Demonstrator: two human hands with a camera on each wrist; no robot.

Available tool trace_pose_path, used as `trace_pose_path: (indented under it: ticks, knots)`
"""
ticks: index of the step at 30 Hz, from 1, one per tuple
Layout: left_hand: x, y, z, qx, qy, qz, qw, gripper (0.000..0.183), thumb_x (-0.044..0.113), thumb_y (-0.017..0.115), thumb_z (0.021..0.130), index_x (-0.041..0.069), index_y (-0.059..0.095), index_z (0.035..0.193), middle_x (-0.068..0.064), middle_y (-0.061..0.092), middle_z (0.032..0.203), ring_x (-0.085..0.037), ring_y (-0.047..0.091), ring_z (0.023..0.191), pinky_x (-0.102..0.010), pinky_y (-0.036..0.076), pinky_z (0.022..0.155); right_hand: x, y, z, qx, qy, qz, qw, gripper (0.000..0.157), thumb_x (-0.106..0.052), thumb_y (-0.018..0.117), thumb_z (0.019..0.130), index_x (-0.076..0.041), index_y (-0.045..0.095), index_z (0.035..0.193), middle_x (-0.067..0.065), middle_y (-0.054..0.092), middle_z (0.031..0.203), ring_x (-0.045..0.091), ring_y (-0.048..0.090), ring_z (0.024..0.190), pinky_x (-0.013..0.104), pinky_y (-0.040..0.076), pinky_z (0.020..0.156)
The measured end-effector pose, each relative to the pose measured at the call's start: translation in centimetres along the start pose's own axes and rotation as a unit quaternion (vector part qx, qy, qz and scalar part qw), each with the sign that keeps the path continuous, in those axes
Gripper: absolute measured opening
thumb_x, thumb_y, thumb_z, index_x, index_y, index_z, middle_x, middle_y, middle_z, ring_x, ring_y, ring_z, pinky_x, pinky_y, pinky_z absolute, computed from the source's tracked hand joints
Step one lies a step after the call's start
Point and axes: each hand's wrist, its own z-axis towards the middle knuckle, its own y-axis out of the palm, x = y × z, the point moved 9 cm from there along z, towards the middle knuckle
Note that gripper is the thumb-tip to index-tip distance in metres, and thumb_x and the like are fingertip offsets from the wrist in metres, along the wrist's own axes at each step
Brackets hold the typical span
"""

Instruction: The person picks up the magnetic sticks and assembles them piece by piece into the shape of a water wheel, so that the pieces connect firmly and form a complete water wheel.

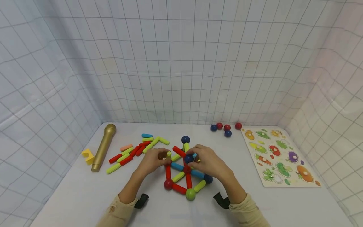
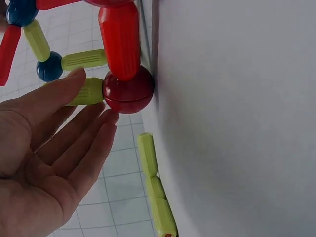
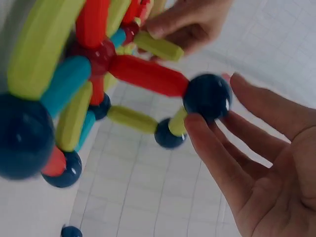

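Observation:
A flat frame of magnetic rods and balls lies on the table, a red ball (image 1: 187,169) at its middle. My left hand (image 1: 154,160) pinches a yellow-green rod (image 2: 90,92) that stands up from a dark red ball (image 2: 128,94) on the frame's left. With thumb and fingertips, my right hand (image 1: 210,159) holds a dark blue ball (image 3: 207,97) atop a red rod (image 3: 148,75) rising from the middle. Another red rod (image 1: 179,151) slants left from that held ball. A green ball (image 1: 190,194) forms the near corner. Some far parts are hidden behind my hands.
Loose rods (image 1: 126,160) lie left of the frame, beside a gold microphone (image 1: 104,146) and a yellow block (image 1: 88,156). Several red and blue balls (image 1: 227,127) sit at the back right. A vegetable puzzle board (image 1: 279,157) lies on the right.

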Motion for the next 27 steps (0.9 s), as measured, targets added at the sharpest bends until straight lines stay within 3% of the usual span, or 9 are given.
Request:
trace_pose_path:
  ticks: [3, 6, 10, 12, 14, 18, 27]
  knots:
    - [-0.5, 0.0, -0.3, 0.003, -0.003, 0.000, 1.0000, 0.036, 0.014, 0.077, 0.082, 0.008, 0.068, 0.116, -0.004, 0.074, 0.100, -0.020, 0.069, 0.094, -0.037, 0.058, 0.084, 1.3, -1.3, 0.6, 0.029, 0.012, 0.019, 0.999, 0.036, -0.015, 0.071, 0.088, -0.011, 0.064, 0.123, 0.005, 0.067, 0.113, 0.018, 0.067, 0.092, 0.026, 0.057, 0.074]
    - [-1.0, 0.1, -0.7, 0.010, -0.013, -0.008, 0.9998, 0.034, 0.012, 0.077, 0.082, 0.007, 0.069, 0.114, -0.004, 0.075, 0.098, -0.020, 0.070, 0.092, -0.036, 0.058, 0.082, 5.2, -3.4, 1.9, 0.101, 0.050, -0.001, 0.994, 0.031, -0.014, 0.068, 0.090, -0.009, 0.066, 0.120, 0.011, 0.067, 0.114, 0.023, 0.067, 0.094, 0.032, 0.057, 0.076]
    - [-0.9, 0.2, -0.4, 0.015, -0.006, -0.013, 0.9998, 0.033, 0.012, 0.077, 0.082, 0.006, 0.069, 0.114, -0.005, 0.075, 0.098, -0.021, 0.071, 0.092, -0.036, 0.058, 0.082, 12.9, -6.7, 3.7, 0.200, 0.149, -0.096, 0.964, 0.026, -0.009, 0.064, 0.088, -0.002, 0.068, 0.112, 0.020, 0.064, 0.113, 0.034, 0.062, 0.100, 0.046, 0.053, 0.082]
    - [-0.5, 0.3, 0.0, 0.012, 0.001, -0.015, 0.9998, 0.033, 0.012, 0.077, 0.082, 0.007, 0.069, 0.114, -0.005, 0.075, 0.098, -0.021, 0.071, 0.093, -0.036, 0.058, 0.082, 16.4, -7.8, 4.1, 0.217, 0.202, -0.138, 0.945, 0.026, -0.007, 0.062, 0.086, 0.001, 0.067, 0.110, 0.023, 0.061, 0.114, 0.039, 0.059, 0.104, 0.052, 0.051, 0.085]
    - [-0.3, 0.6, 0.1, 0.005, 0.000, -0.016, 0.9999, 0.032, 0.013, 0.076, 0.083, 0.007, 0.069, 0.113, -0.005, 0.075, 0.098, -0.020, 0.070, 0.093, -0.036, 0.058, 0.082, 19.1, -7.8, 4.1, 0.207, 0.238, -0.159, 0.936, 0.028, -0.004, 0.058, 0.085, 0.002, 0.066, 0.111, 0.025, 0.058, 0.114, 0.041, 0.058, 0.105, 0.054, 0.051, 0.085]
    - [0.0, 0.7, 0.1, -0.001, -0.007, -0.014, 0.9999, 0.030, 0.013, 0.077, 0.082, 0.008, 0.069, 0.112, -0.004, 0.075, 0.098, -0.019, 0.070, 0.092, -0.036, 0.058, 0.082, 21.3, -7.6, 4.0, 0.181, 0.255, -0.173, 0.934, 0.029, -0.004, 0.055, 0.087, 0.003, 0.066, 0.112, 0.028, 0.057, 0.114, 0.045, 0.058, 0.105, 0.058, 0.050, 0.085]
    - [0.0, 0.2, -0.2, 0.002, -0.009, -0.014, 0.9999, 0.031, 0.014, 0.077, 0.082, 0.008, 0.069, 0.112, -0.004, 0.075, 0.099, -0.019, 0.070, 0.093, -0.036, 0.058, 0.082, 22.5, -7.2, 4.7, 0.167, 0.240, -0.148, 0.945, 0.027, -0.005, 0.065, 0.084, 0.006, 0.063, 0.109, 0.027, 0.064, 0.106, 0.040, 0.062, 0.096, 0.052, 0.051, 0.086]
